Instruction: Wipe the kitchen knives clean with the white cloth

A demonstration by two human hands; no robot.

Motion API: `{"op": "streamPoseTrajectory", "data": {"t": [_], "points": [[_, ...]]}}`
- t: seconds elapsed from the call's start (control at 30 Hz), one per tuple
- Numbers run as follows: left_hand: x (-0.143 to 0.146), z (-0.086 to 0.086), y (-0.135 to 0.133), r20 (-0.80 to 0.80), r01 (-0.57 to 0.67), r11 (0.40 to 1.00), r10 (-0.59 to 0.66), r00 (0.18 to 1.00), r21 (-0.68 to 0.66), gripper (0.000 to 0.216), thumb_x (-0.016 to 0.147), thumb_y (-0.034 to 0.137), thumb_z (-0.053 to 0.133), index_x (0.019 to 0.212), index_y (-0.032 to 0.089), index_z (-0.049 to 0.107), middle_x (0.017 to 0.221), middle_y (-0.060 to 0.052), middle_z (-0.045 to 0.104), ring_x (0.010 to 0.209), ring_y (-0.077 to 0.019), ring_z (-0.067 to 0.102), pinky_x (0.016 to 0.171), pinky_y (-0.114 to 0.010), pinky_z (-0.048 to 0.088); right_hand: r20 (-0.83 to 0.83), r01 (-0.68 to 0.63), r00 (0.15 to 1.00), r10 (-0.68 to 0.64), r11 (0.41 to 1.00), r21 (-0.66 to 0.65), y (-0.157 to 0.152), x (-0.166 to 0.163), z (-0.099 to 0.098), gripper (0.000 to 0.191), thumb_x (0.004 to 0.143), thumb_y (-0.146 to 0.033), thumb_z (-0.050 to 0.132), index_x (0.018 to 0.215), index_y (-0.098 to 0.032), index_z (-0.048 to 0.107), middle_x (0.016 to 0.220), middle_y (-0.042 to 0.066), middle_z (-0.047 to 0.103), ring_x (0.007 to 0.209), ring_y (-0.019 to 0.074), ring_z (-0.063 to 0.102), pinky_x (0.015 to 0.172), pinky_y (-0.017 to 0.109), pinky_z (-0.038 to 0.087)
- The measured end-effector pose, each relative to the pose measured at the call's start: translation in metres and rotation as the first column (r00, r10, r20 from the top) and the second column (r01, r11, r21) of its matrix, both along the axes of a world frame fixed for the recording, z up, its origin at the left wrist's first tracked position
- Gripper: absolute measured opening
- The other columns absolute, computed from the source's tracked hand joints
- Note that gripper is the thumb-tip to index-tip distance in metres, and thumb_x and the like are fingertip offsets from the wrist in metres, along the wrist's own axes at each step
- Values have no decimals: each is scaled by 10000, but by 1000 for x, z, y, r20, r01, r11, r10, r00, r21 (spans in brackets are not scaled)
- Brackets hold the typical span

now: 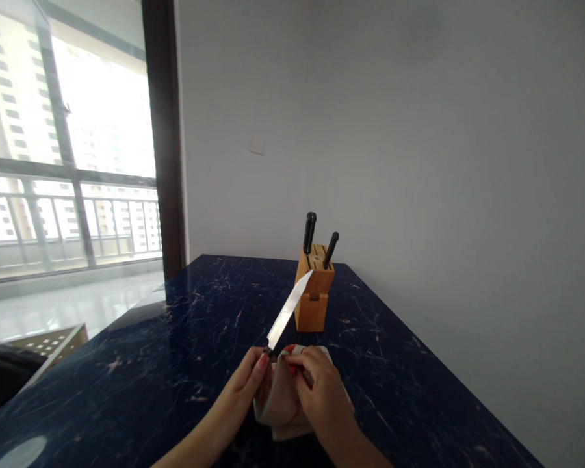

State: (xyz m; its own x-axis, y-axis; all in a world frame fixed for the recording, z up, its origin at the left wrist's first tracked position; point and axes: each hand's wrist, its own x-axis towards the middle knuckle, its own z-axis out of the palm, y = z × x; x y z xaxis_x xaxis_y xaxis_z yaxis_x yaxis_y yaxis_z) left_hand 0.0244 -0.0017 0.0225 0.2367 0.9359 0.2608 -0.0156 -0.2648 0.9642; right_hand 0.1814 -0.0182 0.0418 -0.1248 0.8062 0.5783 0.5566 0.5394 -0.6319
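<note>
the knife (pixel 288 312) is pointing up and away to the right, its handle end wrapped in the cloth (pixel 283 406), with the left hand (pixel 247 383) and right hand (pixel 320 390) both closing on that bundle, close together.

Left hand (pixel 251 383) and right hand (pixel 319 387) close together, fingers curled in grip

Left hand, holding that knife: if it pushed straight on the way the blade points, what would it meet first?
Most likely the wooden knife block. The left hand aims the knife up and away at it; the tip overlaps the block in view, though the gap in depth is unclear.
</note>
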Motion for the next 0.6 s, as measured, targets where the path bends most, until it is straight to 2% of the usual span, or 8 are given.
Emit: {"op": "streamPoseTrajectory", "data": {"t": [0.07, 0.17, 0.27, 0.4, 0.6], "points": [[-1, 0, 3, 63, -11, 999, 13, 998, -35, 353, 793, 513, 441, 765, 181, 558, 638, 40, 529, 623, -121, 488, 607, -214, 388, -15, -1, 1000, 1, 1000, -4, 0, -1, 0, 312, 707, -9, 431, 847, -206, 629, 879, 35, 611, 881, 163, 543, 800, 299, 424], [-2, -4, 8, 138, -3, 993, 19, 990, -119, 358, 792, 506, 455, 847, 181, 597, 670, 31, 584, 648, -128, 525, 644, -222, 399, -22, 4, 1000, -4, 1000, -17, -1, -2, 1, 286, 729, -37, 435, 864, -206, 621, 896, 37, 605, 897, 164, 538, 812, 300, 417], [-3, -6, 11, 172, 93, 982, -64, 983, -163, 325, 803, 455, 479, 903, 175, 610, 704, 14, 616, 680, -137, 545, 656, -225, 403, -25, 0, 1000, 0, 1000, -27, -3, -3, 2, 234, 753, -83, 452, 887, -194, 609, 906, 45, 596, 895, 164, 534, 806, 294, 419], [-3, -2, 8, 185, 200, 972, -175, 967, -123, 283, 807, 392, 512, 897, 153, 635, 742, -15, 637, 706, -140, 547, 672, -221, 406, -37, -35, 999, 34, 999, -30, -6, -4, 2, 151, 790, -197, 487, 896, -196, 594, 906, 44, 582, 891, 161, 529, 793, 280, 418], [-5, -1, 7, 292, 132, 980, -84, 953, -147, 298, 841, 407, 443, 936, 184, 616, 776, -10, 634, 732, -144, 559, 709, -237, 425, -26, -76, 997, 74, 993, -86, -9, -5, 0, 202, 779, -375, 540, 855, -193, 584, 874, 31, 564, 832, 149, 523, 728, 253, 412]]}}
